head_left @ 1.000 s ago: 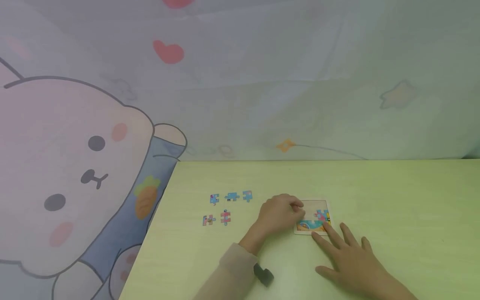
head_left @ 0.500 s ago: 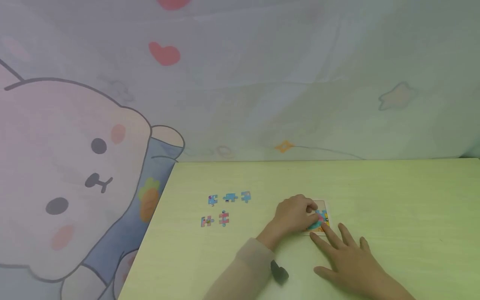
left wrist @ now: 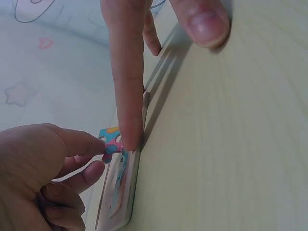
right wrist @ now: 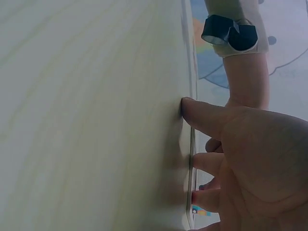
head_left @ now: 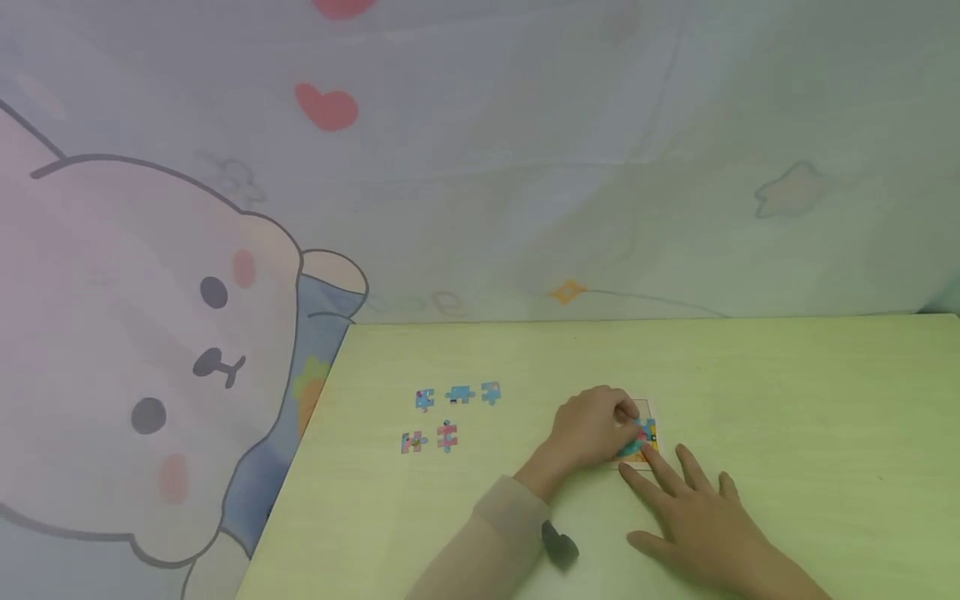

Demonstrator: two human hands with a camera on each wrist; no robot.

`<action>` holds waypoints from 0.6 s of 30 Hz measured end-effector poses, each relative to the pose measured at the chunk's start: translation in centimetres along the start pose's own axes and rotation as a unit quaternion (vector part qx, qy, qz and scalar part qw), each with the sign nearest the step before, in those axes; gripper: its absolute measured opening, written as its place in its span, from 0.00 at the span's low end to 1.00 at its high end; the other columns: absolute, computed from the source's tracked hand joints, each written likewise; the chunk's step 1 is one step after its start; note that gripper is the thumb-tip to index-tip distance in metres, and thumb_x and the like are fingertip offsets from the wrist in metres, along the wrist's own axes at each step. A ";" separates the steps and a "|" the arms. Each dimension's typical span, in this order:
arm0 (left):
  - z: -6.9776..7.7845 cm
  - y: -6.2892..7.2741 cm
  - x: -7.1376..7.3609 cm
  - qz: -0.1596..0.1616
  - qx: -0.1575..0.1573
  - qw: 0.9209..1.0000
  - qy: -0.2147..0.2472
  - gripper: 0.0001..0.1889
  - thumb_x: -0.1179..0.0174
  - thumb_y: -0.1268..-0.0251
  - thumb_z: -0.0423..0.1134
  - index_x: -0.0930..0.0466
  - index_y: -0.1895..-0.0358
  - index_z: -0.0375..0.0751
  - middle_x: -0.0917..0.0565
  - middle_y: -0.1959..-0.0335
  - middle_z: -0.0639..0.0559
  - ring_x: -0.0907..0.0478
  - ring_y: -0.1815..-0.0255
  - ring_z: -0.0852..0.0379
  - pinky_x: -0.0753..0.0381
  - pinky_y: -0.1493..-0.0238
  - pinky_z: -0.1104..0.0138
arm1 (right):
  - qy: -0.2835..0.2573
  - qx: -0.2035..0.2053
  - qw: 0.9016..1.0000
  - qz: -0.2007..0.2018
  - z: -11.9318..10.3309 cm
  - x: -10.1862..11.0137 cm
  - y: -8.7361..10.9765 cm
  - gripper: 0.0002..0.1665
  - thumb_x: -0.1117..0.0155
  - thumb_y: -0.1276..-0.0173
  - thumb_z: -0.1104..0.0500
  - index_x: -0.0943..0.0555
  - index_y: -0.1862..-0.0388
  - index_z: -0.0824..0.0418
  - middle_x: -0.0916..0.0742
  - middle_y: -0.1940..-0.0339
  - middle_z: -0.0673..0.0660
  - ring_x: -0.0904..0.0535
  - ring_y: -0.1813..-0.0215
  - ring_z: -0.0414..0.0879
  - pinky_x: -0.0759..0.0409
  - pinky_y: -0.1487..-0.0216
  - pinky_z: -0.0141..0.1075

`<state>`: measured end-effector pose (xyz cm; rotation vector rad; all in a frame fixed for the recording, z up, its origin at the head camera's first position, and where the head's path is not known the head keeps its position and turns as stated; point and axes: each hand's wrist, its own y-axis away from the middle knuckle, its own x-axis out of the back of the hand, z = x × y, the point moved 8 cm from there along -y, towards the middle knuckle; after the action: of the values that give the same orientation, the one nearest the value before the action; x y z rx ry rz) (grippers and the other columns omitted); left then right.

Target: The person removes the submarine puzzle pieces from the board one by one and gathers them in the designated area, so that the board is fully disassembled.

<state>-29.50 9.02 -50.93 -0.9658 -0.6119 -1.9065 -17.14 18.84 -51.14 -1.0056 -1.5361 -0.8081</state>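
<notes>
A small puzzle board (left wrist: 118,219) with a pale rim lies on the table, partly covered by both hands. Teal and orange pieces fill its near strip. My left hand (head_left: 592,427) reaches over its left side, finger and thumb pinching a pink-and-blue puzzle piece (left wrist: 113,148) at the board's surface; the other fingers are curled. From the near right, my right hand (head_left: 697,517) spreads its fingers flat, index fingertip on the board's near edge and thumb (right wrist: 199,113) on the table.
To the left lie several loose puzzle pieces: a blue one (head_left: 460,394) in the back row, a pink one (head_left: 447,436) in front. A printed curtain (head_left: 525,167) hangs behind the table (head_left: 810,400). A black strap (right wrist: 236,32) sits on the left sleeve.
My left hand has moved right across the board, from its left edge to the pieces at its right, then nearly stopped. The right hand has stayed in place. The head view shifted slightly.
</notes>
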 end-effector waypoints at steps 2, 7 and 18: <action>0.2 0.1 0.1 0.000 0.001 1.000 0.004 0.04 0.32 0.31 0.46 0.13 0.57 0.55 0.19 0.66 0.69 0.25 0.69 0.72 0.26 0.68 0.74 | 0.000 0.001 1.000 0.000 0.0 0.1 0.0 0.45 0.37 0.32 0.28 0.28 0.22 0.45 0.30 0.20 0.58 0.37 0.24 0.73 0.33 0.46 0.79; 0.1 0.1 0.0 0.001 0.012 1.000 0.006 0.04 0.31 0.30 0.46 0.14 0.57 0.56 0.17 0.68 0.70 0.26 0.74 0.72 0.27 0.71 0.75 | -0.001 0.003 1.000 0.001 -0.1 0.3 -0.1 0.45 0.37 0.32 0.27 0.28 0.22 0.45 0.30 0.20 0.58 0.37 0.24 0.73 0.33 0.46 0.79; -0.5 0.6 0.7 0.039 0.019 0.998 0.053 0.03 0.32 0.32 0.43 0.13 0.58 0.56 0.15 0.68 0.71 0.25 0.76 0.73 0.25 0.72 0.73 | -0.003 0.005 1.000 0.002 -0.2 0.4 0.0 0.44 0.37 0.32 0.28 0.27 0.23 0.46 0.28 0.22 0.60 0.37 0.24 0.73 0.32 0.46 0.78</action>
<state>-29.32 8.02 -50.65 -0.8472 -0.5391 -1.8581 -17.05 18.72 -50.68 -1.0040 -1.5415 -0.7951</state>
